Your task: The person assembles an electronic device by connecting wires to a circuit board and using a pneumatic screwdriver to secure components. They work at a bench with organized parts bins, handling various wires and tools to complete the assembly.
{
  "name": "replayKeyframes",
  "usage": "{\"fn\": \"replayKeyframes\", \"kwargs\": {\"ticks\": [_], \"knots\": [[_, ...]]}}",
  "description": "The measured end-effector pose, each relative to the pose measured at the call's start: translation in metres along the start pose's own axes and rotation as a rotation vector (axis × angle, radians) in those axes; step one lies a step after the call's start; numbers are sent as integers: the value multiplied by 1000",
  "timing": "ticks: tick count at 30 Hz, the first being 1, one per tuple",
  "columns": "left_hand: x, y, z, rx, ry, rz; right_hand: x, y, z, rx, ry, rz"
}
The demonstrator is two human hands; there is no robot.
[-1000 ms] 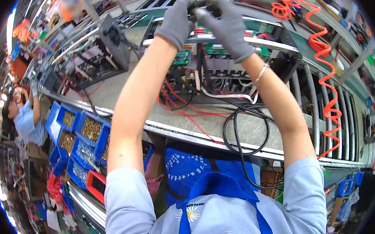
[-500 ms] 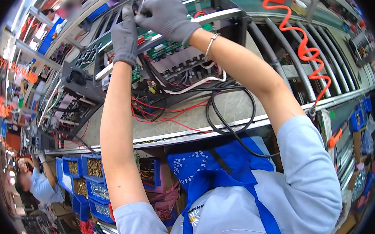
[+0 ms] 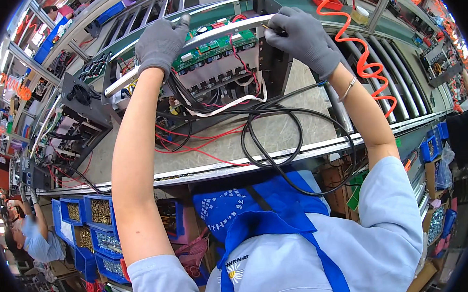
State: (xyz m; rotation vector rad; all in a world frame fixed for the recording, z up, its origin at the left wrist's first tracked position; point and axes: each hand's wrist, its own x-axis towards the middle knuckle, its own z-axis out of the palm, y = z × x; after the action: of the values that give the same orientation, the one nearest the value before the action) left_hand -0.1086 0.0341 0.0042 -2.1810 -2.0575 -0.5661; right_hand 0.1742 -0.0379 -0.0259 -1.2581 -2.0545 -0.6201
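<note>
In front of me an opened electronics chassis (image 3: 263, 62) lies on the bench, with a green circuit board (image 3: 222, 48) and black and white cables inside. A silver metal bar (image 3: 226, 33) runs across its top. My left hand (image 3: 162, 44), in a grey knitted glove, is closed over the bar left of the middle, thumb raised. At the bar's right end, my right hand (image 3: 303, 41), gloved alike, has its fingers pinched together. Something small shows at those fingertips, too small to name. A black cable (image 3: 298, 136) coils on the bench below, beside thin red wires (image 3: 196, 148).
A second opened chassis (image 3: 70, 125) stands at the left. Roller conveyor (image 3: 397, 80) and a coiled orange air hose (image 3: 367, 66) lie to the right. Blue bins of screws (image 3: 100, 212) hang under the bench edge (image 3: 219, 171). Another person (image 3: 42, 241) works at far left.
My right hand has moved away from the left hand, rightward and down to the bar's right end. My left hand has shifted slightly lower and now closes over the bar.
</note>
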Motion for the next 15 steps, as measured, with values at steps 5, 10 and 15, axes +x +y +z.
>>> {"fn": "replayKeyframes", "kwargs": {"ticks": [5,10,15], "knots": [[1,-7,-1,-155,-44,18,7,-6,8,-31,2,39],[13,-39,6,-804,-36,138,18,-11,7,-69,-86,90],[22,-53,11,-1350,-236,-35,19,-2,3,9,-35,155]]}}
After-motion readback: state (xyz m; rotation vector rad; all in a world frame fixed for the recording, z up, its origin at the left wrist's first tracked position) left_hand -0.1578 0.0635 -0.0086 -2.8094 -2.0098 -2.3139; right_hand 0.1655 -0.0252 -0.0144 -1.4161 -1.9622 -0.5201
